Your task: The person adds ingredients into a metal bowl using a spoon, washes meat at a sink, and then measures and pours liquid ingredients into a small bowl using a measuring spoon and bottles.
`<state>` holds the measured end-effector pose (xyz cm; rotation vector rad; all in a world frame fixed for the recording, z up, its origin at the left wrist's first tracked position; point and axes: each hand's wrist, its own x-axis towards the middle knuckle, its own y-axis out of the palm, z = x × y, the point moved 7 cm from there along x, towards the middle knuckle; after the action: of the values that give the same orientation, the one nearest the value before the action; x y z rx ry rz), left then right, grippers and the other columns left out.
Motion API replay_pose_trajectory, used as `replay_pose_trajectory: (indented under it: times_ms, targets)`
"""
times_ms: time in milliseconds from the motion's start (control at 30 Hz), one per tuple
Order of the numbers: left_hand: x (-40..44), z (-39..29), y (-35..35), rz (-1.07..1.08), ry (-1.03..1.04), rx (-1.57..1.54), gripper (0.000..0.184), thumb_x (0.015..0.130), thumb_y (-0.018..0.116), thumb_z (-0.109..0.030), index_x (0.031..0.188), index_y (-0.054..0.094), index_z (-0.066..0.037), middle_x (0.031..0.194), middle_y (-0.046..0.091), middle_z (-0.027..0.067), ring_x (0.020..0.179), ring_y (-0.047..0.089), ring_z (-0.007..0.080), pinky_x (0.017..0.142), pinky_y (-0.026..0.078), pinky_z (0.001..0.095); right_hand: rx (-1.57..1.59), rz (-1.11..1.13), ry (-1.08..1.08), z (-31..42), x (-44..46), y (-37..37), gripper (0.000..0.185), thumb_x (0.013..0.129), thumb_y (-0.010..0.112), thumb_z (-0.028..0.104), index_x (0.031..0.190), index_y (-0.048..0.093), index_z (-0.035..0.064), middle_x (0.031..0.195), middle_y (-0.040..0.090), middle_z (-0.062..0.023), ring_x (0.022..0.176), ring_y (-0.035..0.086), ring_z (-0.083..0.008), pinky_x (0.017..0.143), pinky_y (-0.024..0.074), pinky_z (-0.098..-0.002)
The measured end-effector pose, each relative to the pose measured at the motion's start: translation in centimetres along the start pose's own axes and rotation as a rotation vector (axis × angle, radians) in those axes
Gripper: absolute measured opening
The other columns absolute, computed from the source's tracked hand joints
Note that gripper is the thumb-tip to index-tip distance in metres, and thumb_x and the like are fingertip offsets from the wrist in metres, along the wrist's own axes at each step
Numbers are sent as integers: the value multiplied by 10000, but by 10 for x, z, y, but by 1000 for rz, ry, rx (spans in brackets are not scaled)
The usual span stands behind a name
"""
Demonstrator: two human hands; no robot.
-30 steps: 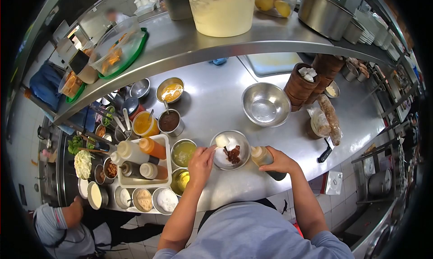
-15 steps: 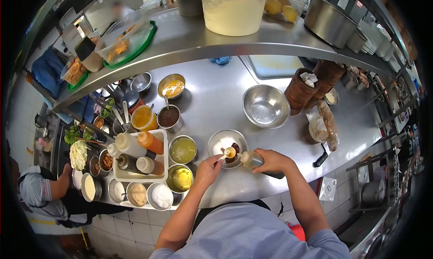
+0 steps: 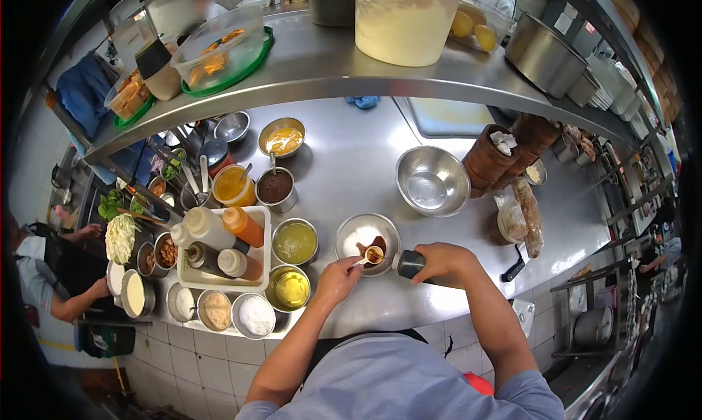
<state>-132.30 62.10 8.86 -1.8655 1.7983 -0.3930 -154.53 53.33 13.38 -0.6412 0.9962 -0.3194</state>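
Note:
My left hand (image 3: 338,281) pinches the handle of a small measuring spoon (image 3: 374,255), whose cup hangs over a metal mixing bowl (image 3: 395,230). Brown liquid shows in the spoon. My right hand (image 3: 447,262) is wrapped round a squeeze bottle (image 3: 412,264) with dark contents, tilted so that its pale nozzle points left at the spoon. Inside the bowl lie a white powder (image 3: 357,235) and a dark brown sauce (image 3: 379,242). Part of the bottle is hidden under my right hand.
On the left stand a white bin (image 3: 268,233) of squeeze bottles and several metal containers. An empty metal bowl (image 3: 433,181), a bread loaf (image 3: 528,219) and a knife (image 3: 513,268) are on the right. A shelf (image 3: 307,91) crosses above. Another person (image 3: 55,266) stands at far left.
The squeeze bottle has tipped further, and dark liquid now fills its nozzle end. The spoon's cup has gone from yellowish to brown. The co-worker at far left has shifted an arm.

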Motion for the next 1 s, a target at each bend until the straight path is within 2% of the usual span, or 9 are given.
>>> replay_pose_trajectory:
  times_ms: [500, 567, 667, 700, 767, 800, 867, 1000]
  targets:
    - [5, 21, 9, 51, -43, -125, 351, 887, 605, -289, 1152, 666, -67, 879, 687, 208, 807, 674, 332, 749, 514, 401, -37, 35, 13, 3, -3, -8, 736, 628, 805, 499, 1173, 595, 51, 1129, 652, -172, 1055, 614, -333, 903, 472, -392]
    - [6, 22, 11, 82, -51, -80, 344, 915, 592, -277, 1182, 658, -71, 878, 695, 175, 770, 663, 228, 727, 501, 338, -40, 30, 11, 4, -4, -9, 742, 628, 805, 498, 1181, 594, 52, 1135, 650, -171, 1060, 613, -332, 907, 472, -392]
    - [7, 24, 11, 68, -36, -77, 348, 914, 596, -275, 1184, 656, -65, 877, 696, 172, 762, 659, 220, 723, 499, 333, -38, 31, 16, 5, -5, -11, 747, 627, 806, 496, 1190, 594, 53, 1137, 651, -171, 1062, 613, -331, 912, 471, -391]
    - [7, 23, 10, 67, -36, -77, 348, 914, 596, -275, 1184, 656, -65, 877, 696, 172, 762, 659, 220, 723, 499, 333, -34, 30, 11, 4, -3, -11, 742, 627, 806, 495, 1185, 596, 52, 1134, 652, -171, 1061, 614, -331, 911, 472, -391]
    - [7, 22, 8, 61, -54, -118, 375, 882, 619, -305, 1153, 662, -49, 895, 692, 208, 822, 679, 327, 752, 517, 390, -31, 30, 5, 4, -2, -11, 738, 627, 806, 494, 1180, 597, 51, 1131, 653, -171, 1059, 615, -331, 909, 472, -391]
    - [7, 24, 9, 59, -54, -118, 375, 882, 619, -305, 1153, 662, -49, 895, 692, 208, 822, 679, 327, 752, 517, 390, -33, 31, 3, 4, -2, -11, 734, 628, 806, 492, 1177, 598, 50, 1126, 654, -171, 1056, 616, -331, 908, 473, -390]
    - [8, 26, 11, 78, -48, -129, 349, 910, 600, -266, 1177, 655, -47, 863, 693, 163, 754, 646, 192, 716, 496, 320, -37, 32, 1, 6, -2, -13, 731, 628, 805, 489, 1174, 599, 49, 1121, 656, -170, 1053, 616, -331, 906, 473, -390]
    - [7, 25, 11, 80, -55, -168, 349, 907, 604, -263, 1173, 656, -43, 861, 695, 154, 757, 642, 179, 718, 496, 314, -38, 36, 10, 7, -1, -14, 724, 627, 806, 485, 1165, 603, 45, 1106, 660, -171, 1039, 621, -332, 902, 476, -388]
